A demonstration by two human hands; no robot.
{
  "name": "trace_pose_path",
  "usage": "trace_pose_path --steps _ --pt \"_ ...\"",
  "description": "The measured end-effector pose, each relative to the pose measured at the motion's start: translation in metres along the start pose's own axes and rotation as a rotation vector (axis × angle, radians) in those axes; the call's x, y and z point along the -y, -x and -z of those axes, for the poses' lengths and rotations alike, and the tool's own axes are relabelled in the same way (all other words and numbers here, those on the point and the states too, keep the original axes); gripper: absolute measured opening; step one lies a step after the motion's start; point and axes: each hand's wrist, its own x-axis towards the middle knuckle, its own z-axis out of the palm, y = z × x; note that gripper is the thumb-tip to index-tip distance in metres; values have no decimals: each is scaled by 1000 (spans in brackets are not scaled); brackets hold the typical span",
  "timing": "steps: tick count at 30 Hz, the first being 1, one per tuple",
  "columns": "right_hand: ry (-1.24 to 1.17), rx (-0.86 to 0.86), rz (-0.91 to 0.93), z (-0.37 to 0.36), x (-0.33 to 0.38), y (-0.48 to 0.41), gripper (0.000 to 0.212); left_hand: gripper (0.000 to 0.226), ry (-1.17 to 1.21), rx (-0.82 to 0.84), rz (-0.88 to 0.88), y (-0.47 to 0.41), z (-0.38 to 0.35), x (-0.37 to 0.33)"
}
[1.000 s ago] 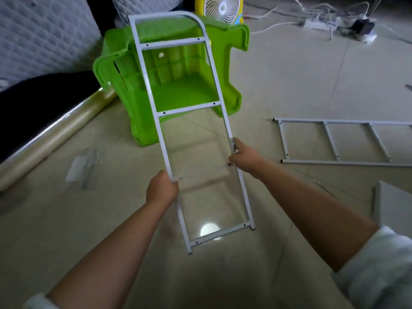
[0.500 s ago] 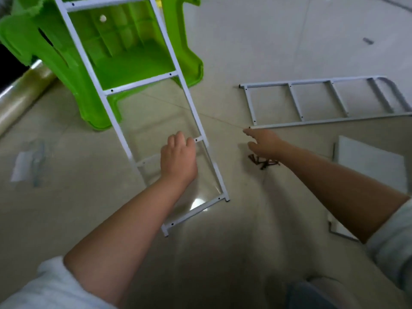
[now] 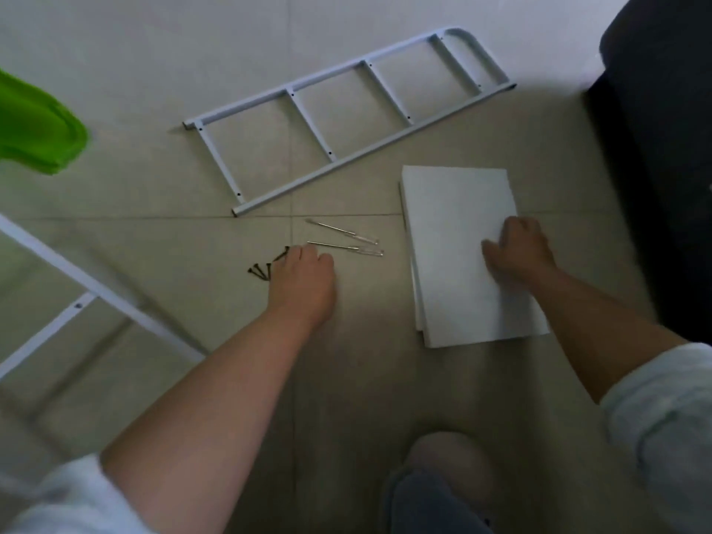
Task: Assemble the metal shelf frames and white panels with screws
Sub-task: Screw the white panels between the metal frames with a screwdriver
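Fingers (image 3: pixel 296 254) of left hand (image 3: pixel 304 279): bent down over the near end of a loose cluster of black screws (image 3: pixel 262 269) at mid-floor; tips hidden under the knuckles, so hold on any screw impossible to tell. Fingers (image 3: pixel 491 250) of right hand (image 3: pixel 518 252): blurred, loosely spread, lying on the top face of the stacked white panels (image 3: pixel 454 210), wrapped round nothing.

Nearest, at the bottom edge of the floor (image 3: pixel 154 52): a foot (image 3: pixel 447 460), blurred. Just beyond the left hand: two clear-handled screwdrivers (image 3: pixel 346 246), side by side, between screws and panels. Beyond those: one metal shelf frame (image 3: pixel 339 121) flat on the floor, unjoined. At the left edge: part of a second frame (image 3: pixel 77 279), apparently tilted up, and a corner of a green plastic stool (image 3: pixel 34 129). Far right corner: dark furniture (image 3: pixel 662 148).

Step in hand, as judged: gathering a screw and a panel. To do well: pinch a single screw by the shank, not a fistful; slide the top panel clear of the stack before lifting; keep a screwdriver within reach.

Containers: none in view; screws loose on bare tile, apt to scatter.
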Motion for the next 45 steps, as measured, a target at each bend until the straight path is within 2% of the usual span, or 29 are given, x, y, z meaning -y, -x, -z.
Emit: trace_pose_path --steps 2,4,6,9,11,15,17,20,23,25,29,30,34,36,38,40,43,45 --pt "-170 1 -87 -1 -2 -3 72 34 166 85 -31 -14 -10 -39" --pt "-300 41 -187 -2 -3 -10 81 39 380 213 -5 -22 -13 -74" --pt "-391 53 -256 -2 -1 -15 76 41 533 319 28 -29 -17 -101" --pt "-494 82 -364 -1 2 -20 47 47 724 393 116 -29 -22 -121" --pt "-491 112 -419 0 9 -22 43 53 892 395 221 -25 -23 -125" --pt "-366 39 -449 -16 23 -14 56 58 1142 280 433 0 -35 -130" --pt "-415 14 -417 -23 27 -2 56 49 1293 186 550 11 -37 -123" --pt "-674 45 -411 -22 34 11 50 29 1258 17 619 25 -34 -104" --pt "-852 250 -372 -14 48 31 19 15 1215 -107 663 40 -30 -86" --pt "-944 363 -287 -13 63 41 25 16 1190 -185 713 46 -33 -69" --pt "-822 387 36 -11 115 56 12 14 1127 -413 745 64 -36 -12" --pt "-807 383 102 -8 131 59 12 13 1100 -448 723 71 -37 4" --pt "-845 342 219 3 197 69 38 16 1041 -539 645 100 -38 65" --pt "-911 359 203 0 222 79 41 22 1026 -554 656 116 -42 87" --pt "-978 481 221 -6 240 91 24 20 1019 -554 654 131 -47 107" --pt "-939 611 324 -5 249 103 4 19 1008 -530 654 145 -56 125" --pt "-591 667 536 13 255 118 5 23 932 -357 654 157 -70 149" --pt "-413 667 622 21 252 127 7 26 799 -210 607 160 -79 158"
